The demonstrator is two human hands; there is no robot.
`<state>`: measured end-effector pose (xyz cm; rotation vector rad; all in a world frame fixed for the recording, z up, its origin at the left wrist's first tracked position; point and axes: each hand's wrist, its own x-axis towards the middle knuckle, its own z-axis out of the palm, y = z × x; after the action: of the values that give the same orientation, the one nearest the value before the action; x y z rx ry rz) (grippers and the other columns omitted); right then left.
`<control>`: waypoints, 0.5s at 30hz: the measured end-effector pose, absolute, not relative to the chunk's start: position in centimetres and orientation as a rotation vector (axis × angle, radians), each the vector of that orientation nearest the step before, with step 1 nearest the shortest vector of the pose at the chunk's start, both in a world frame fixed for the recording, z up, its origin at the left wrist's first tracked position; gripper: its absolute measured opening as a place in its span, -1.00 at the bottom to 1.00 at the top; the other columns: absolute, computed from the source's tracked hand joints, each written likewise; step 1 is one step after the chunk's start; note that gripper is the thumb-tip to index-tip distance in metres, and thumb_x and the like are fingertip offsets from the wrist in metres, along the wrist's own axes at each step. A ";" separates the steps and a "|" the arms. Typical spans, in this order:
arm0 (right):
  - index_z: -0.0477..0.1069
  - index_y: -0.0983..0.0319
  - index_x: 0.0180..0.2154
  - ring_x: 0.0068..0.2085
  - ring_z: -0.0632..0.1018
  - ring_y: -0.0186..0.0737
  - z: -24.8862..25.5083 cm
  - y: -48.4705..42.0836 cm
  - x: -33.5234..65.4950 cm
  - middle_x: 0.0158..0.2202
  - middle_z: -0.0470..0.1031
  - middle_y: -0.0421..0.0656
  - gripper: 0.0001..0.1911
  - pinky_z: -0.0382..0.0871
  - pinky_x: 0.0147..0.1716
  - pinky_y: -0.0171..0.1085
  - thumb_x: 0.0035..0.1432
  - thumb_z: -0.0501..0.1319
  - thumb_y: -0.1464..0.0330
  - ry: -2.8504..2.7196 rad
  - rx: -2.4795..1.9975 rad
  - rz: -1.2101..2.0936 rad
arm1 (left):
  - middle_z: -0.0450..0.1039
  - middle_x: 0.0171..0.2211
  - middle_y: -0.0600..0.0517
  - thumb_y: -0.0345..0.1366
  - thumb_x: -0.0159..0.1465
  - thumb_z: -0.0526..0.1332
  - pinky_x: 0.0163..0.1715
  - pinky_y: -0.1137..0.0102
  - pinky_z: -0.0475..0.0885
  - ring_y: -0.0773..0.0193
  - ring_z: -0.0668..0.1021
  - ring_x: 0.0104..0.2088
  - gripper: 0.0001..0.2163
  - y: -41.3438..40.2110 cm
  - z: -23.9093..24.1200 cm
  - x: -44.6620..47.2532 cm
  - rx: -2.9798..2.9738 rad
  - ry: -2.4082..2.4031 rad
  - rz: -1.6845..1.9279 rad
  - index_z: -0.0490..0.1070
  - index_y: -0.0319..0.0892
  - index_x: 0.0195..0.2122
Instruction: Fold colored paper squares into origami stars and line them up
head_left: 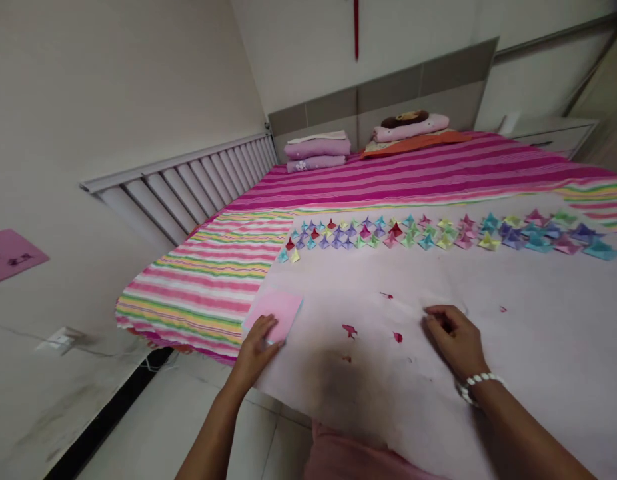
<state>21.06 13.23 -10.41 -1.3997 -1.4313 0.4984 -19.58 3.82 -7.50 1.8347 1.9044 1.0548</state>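
My left hand rests on the near corner of a small stack of pink paper squares, fingers curled onto its edge. My right hand lies on the pale pink sheet that covers the bed, fingers curled down loosely; nothing shows in them. A white bead bracelet sits on that wrist. Beyond both hands, several small folded paper shapes in many colours lie in rows across the sheet.
The bed carries a pink striped cover. Folded purple towels and a pillow with an orange cloth lie at the headboard. A nightstand stands at the back right. A slatted radiator cover runs along the left wall.
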 end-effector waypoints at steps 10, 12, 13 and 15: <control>0.42 0.22 -0.41 -0.55 0.36 -0.23 -10.3 13.4 21.0 -0.60 0.35 -0.21 -0.83 0.23 -0.56 -0.27 -0.06 0.17 0.27 -1.440 -1.409 0.484 | 0.42 0.07 -0.10 -0.20 -0.02 0.38 0.17 0.05 0.21 -0.01 0.37 0.15 -0.55 4.1 -8.4 -20.0 1.742 1.864 1.076 0.46 -0.07 -0.06; 0.42 0.23 -0.41 -0.55 0.37 -0.23 -10.3 13.4 21.0 -0.59 0.36 -0.20 -0.83 0.24 -0.56 -0.26 -0.06 0.17 0.27 -1.438 -1.411 0.482 | 0.44 0.06 -0.09 -0.20 0.00 0.37 0.16 0.06 0.21 0.01 0.38 0.14 -0.57 4.1 -8.4 -19.9 1.719 1.873 1.091 0.46 -0.06 -0.07; 0.42 0.23 -0.41 -0.55 0.37 -0.23 -10.3 13.4 21.0 -0.59 0.36 -0.20 -0.83 0.24 -0.56 -0.26 -0.06 0.17 0.27 -1.438 -1.411 0.482 | 0.44 0.05 -0.08 -0.20 0.01 0.36 0.16 0.07 0.22 0.02 0.39 0.13 -0.58 4.1 -8.4 -19.8 1.707 1.877 1.096 0.46 -0.06 -0.07; 0.41 0.23 -0.41 -0.55 0.36 -0.24 -10.3 13.4 20.9 -0.59 0.36 -0.21 -0.83 0.25 -0.56 -0.27 -0.06 0.17 0.27 -1.436 -1.411 0.481 | 0.46 0.04 -0.07 -0.20 0.01 0.35 0.16 0.08 0.22 0.03 0.40 0.12 -0.59 4.0 -8.2 -19.8 1.684 1.879 1.103 0.46 -0.06 -0.08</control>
<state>20.95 13.35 -10.28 -1.4111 -1.4365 0.4808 -19.81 4.01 -8.22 1.6842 1.8794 1.1025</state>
